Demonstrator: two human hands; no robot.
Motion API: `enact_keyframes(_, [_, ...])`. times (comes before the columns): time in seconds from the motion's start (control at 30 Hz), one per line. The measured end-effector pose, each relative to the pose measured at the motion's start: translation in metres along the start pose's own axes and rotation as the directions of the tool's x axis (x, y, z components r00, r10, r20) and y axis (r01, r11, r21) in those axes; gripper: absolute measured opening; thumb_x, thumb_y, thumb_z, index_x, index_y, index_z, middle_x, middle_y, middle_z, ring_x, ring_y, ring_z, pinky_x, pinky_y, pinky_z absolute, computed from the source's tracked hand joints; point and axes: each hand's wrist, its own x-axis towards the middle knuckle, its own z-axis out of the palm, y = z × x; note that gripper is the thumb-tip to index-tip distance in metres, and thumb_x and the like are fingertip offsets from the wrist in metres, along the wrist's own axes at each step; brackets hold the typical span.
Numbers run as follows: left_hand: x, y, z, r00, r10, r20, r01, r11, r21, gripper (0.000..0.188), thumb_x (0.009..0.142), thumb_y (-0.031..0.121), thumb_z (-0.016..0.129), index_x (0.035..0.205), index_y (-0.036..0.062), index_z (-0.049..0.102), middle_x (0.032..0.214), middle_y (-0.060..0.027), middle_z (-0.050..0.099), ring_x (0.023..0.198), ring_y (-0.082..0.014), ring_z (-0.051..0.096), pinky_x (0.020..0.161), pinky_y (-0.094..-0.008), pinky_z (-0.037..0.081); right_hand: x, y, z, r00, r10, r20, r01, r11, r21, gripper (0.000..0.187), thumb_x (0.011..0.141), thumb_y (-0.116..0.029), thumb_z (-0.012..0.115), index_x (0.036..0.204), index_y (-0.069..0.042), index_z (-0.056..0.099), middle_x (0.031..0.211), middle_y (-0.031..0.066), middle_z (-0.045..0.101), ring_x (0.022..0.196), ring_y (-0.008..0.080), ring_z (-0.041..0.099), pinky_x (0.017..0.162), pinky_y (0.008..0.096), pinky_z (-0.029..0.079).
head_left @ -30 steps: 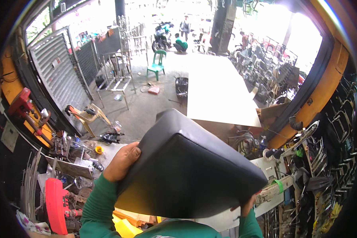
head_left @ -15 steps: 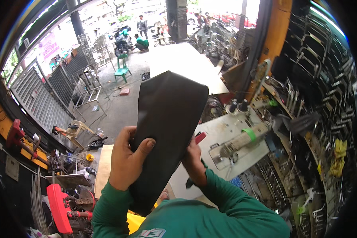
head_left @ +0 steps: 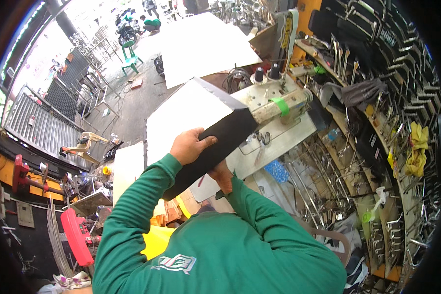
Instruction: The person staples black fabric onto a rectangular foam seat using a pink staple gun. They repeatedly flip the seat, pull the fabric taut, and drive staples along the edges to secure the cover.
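A stiff-looking piece of black vinyl with a pale face is tilted in front of me, with its black side toward me. My left hand grips its near edge, thumb on the black side and fingers over the pale face. Beneath its lower edge, my right hand holds it from the right; those fingers are partly hidden. A small thin red object shows just left of the right hand; whether that hand touches it, I cannot tell.
A sewing machine with a green band stands on a pale table to the right. Scissors lie beside it. Beyond is a large white tabletop. Metal frames and tools crowd the right wall. A green chair stands far left.
The black vinyl piece has turned so its pale face now shows. My left hand has shifted up and right along its edge. The view has tilted downward.
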Motion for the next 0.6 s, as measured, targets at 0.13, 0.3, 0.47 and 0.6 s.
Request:
enact_keyframes(0.13, [0.004,-0.094,0.075,0.984,-0.097,0.146,0.056,0.963,0.263,0.054,0.1,0.06,0.075,0.109,0.0071,0.079,0.098,-0.0215,0.079,0.097,-0.0415,0.077,0.088,-0.0518,0.059,-0.08,-0.021,-0.067,0.822,0.11,-0.558,-0.113,0.993,0.028,0.05,0.109,-0.055,0.068,0.126,-0.008,0.067,0.124,0.0114,0.076,0.109,0.0277,0.075,0.093,0.0451,0.061])
enact_keyframes(0.3, [-0.006,-0.161,0.154,0.951,-0.11,0.288,0.015,0.949,0.314,0.049,0.095,0.054,0.081,0.109,0.0068,0.077,0.1,-0.0213,0.079,0.101,-0.043,0.076,0.089,-0.0524,0.059,-0.155,-0.06,-0.088,0.829,-0.105,-0.55,-0.244,0.816,-0.524,0.036,0.104,-0.037,0.08,0.118,-0.006,0.067,0.103,0.0077,0.077,0.091,0.0258,0.074,0.081,0.0426,0.061])
enact_keyframes(0.47, [-0.016,-0.184,0.171,0.935,-0.129,0.329,0.085,0.986,0.146,0.047,0.092,0.053,0.084,0.107,0.0082,0.077,0.102,-0.0175,0.08,0.103,-0.0408,0.076,0.09,-0.0512,0.06,-0.105,-0.082,-0.032,0.988,-0.148,-0.031,-0.035,-0.021,-0.999,0.026,0.095,-0.023,0.087,0.113,-0.007,0.078,0.098,0.0081,0.077,0.091,0.0306,0.074,0.084,0.0409,0.06])
enact_keyframes(0.6, [-0.041,-0.211,0.128,0.876,-0.126,0.466,-0.116,0.882,0.457,0.044,0.088,0.057,0.085,0.1,0.0153,0.077,0.101,-0.0106,0.079,0.101,-0.033,0.076,0.09,-0.0474,0.056,-0.032,-0.083,-0.008,0.917,0.305,0.256,0.389,-0.552,-0.738,0.034,0.084,-0.027,0.093,0.114,-0.014,0.082,0.109,0.0082,0.075,0.105,0.0329,0.072,0.094,0.043,0.059])
